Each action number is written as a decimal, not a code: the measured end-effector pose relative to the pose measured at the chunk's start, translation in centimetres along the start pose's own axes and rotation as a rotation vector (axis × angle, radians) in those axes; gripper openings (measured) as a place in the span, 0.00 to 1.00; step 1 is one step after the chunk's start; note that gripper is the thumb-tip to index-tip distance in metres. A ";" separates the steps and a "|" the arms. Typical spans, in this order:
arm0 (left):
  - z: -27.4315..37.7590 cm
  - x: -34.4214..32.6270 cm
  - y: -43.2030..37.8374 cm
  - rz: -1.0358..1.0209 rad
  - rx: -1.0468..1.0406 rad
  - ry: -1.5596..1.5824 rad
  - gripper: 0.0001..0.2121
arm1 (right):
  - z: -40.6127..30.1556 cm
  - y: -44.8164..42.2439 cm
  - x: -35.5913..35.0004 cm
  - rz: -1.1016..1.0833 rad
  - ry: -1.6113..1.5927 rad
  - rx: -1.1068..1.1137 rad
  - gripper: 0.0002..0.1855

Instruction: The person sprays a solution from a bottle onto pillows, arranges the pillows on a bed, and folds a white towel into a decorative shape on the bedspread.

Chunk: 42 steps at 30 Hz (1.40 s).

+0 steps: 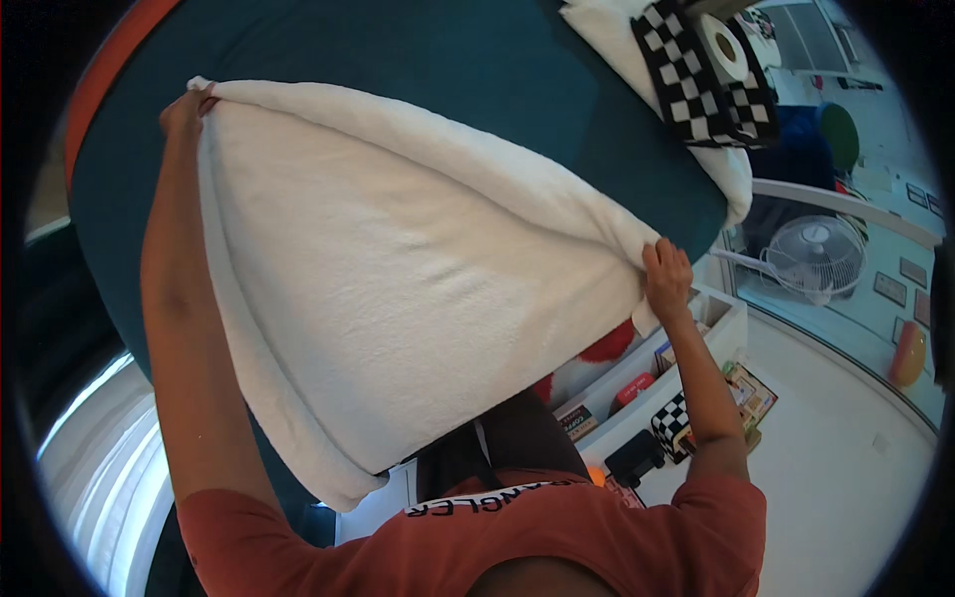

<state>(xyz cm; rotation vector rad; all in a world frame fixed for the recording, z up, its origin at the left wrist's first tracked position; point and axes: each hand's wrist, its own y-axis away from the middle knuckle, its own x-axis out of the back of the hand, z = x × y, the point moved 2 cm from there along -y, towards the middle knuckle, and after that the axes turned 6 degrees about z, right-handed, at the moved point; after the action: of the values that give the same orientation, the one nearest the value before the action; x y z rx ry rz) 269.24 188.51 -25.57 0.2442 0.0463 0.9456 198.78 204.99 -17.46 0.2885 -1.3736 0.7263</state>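
A cream-white plush blanket is spread between my two hands over a dark teal bed sheet. At its far left corner, my left hand pinches the bunched fabric. Farther right and lower, my right hand grips the opposite corner. A thick rolled or folded edge runs between the hands, and another fold runs down the left side towards my body. The near edge hangs in front of my dark trousers. Parts of the fingers on both hands are hidden by the cloth or by the hands themselves.
A black-and-white checkered basket holding a paper roll stands on another white cloth. White shelving with boxes lies beside my right arm. A white fan is beyond a railing. A white curtain hangs at lower left.
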 end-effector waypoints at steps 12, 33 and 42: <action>0.8 -1.7 1.9 0.106 0.036 0.028 0.15 | -1.4 -1.5 2.5 -0.537 -0.259 -0.294 0.18; 3.6 -0.6 -0.5 0.106 -0.310 -1.121 0.16 | -10.9 -2.5 5.7 -0.457 -0.526 -0.339 0.17; 2.9 -0.4 -0.8 0.062 -0.362 -1.046 0.16 | -18.9 1.1 7.0 -0.240 -0.515 -0.154 0.16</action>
<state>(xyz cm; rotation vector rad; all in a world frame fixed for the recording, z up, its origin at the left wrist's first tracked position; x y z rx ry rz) 270.07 187.23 -22.96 0.3779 -1.0878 0.7767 213.07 218.99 -14.92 0.5333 -1.8318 0.3515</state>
